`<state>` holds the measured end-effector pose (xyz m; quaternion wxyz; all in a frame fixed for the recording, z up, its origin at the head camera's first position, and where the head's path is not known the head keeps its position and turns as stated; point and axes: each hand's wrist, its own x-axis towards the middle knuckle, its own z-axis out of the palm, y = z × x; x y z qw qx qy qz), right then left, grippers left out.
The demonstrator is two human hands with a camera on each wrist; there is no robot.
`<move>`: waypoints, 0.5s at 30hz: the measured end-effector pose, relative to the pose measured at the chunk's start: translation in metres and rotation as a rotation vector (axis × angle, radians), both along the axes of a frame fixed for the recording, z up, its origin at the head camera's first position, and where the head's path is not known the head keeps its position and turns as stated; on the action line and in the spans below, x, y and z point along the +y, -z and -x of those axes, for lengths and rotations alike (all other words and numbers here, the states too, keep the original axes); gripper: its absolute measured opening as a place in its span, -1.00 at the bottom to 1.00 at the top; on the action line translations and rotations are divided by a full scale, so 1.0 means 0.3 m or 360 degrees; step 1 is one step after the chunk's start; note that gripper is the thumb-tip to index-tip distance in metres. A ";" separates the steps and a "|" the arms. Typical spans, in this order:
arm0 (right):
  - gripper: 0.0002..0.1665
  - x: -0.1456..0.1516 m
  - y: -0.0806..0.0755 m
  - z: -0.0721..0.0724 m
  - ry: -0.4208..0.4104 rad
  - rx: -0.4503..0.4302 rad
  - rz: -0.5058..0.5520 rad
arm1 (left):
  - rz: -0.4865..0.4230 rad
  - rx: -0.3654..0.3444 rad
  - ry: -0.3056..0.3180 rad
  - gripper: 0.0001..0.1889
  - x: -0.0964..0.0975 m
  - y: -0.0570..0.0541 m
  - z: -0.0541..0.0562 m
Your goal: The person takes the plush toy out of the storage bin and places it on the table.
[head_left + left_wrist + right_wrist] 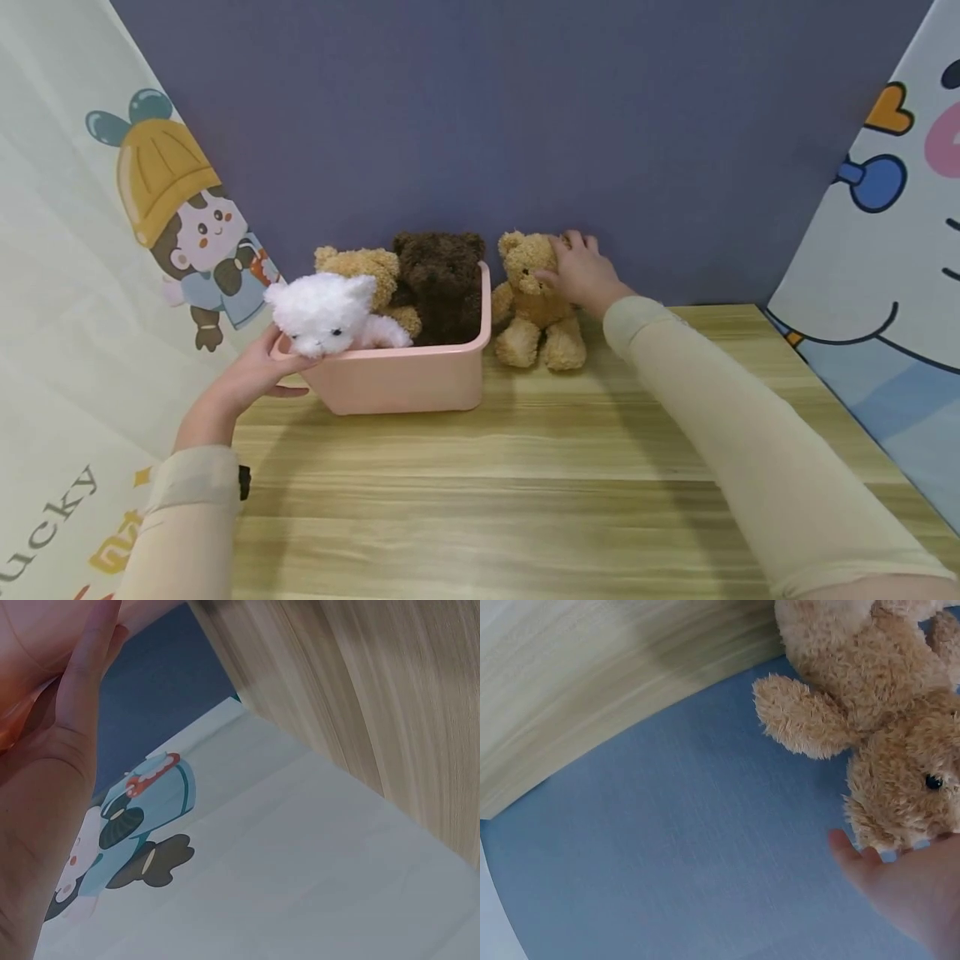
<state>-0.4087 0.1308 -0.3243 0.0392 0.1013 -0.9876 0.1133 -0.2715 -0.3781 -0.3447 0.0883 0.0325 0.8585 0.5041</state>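
My left hand (251, 371) holds the left end of a pink plastic bin (397, 383), right by a white plush toy (322, 308) leaning over the rim. In the left wrist view the fingers of that hand lie along the pink wall (30, 645). A tan teddy bear (540, 304) sits upright on the table, just right of the bin. Against the side of its head rests my right hand (588, 275), fingers spread and thumb near the face. From the right wrist, the bear's head (907, 780) shows with fingertips along its edge, partly hidden behind it.
Inside the bin are a dark brown teddy bear (438, 283) and another tan bear (363, 271). Behind the wood-grain table (480, 500) stands a grey-blue panel (510, 108). Cartoon-printed cloths hang at the left (60, 208) and right (900, 275).
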 end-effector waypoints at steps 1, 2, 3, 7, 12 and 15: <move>-0.01 0.000 -0.007 -0.003 -0.0003 -0.0023 -0.0004 | 0.0004 0.0001 0.0002 0.15 0.000 -0.001 0.000; -0.01 0.000 -0.013 -0.005 -0.0004 -0.0051 0.0001 | 0.0005 0.0002 0.0004 0.15 -0.001 -0.001 -0.001; -0.01 0.001 -0.018 -0.006 0.0000 -0.0082 0.0005 | 0.0004 0.0002 0.0005 0.15 -0.001 -0.002 -0.001; 0.00 0.002 -0.038 -0.006 -0.0003 -0.0187 0.0011 | 0.0001 -0.0004 0.0005 0.15 -0.001 -0.003 -0.002; -0.01 0.002 -0.094 -0.003 -0.0052 -0.0224 -0.0045 | 0.0010 -0.0021 -0.0001 0.16 0.000 -0.006 -0.008; -0.02 -0.005 -0.155 -0.004 -0.0067 -0.0205 -0.0081 | 0.0020 -0.0015 -0.0001 0.16 0.001 -0.008 -0.010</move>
